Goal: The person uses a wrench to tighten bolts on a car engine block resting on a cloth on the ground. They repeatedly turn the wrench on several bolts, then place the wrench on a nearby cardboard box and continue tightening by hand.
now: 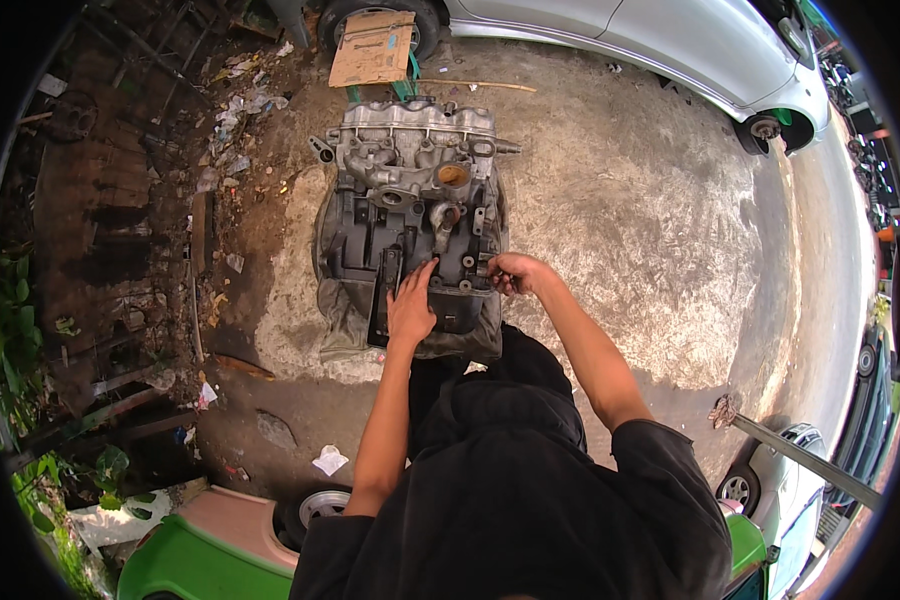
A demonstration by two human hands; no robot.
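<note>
Has a gray engine (pixel 410 215) in front, on a crumpled sheet (pixel 342 325). Rests left hand (pixel 411 305) there with fingers apart. Curls right hand (pixel 516 274) at the engine's right edge; cannot tell if holding anything.

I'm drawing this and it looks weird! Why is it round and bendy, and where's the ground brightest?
In the head view, the wide fisheye lens leaves black corners and bends the silver car near the rim; also in the head view, the concrete right of the engine is brightest, while the brown dirt at left looks darker.
</note>
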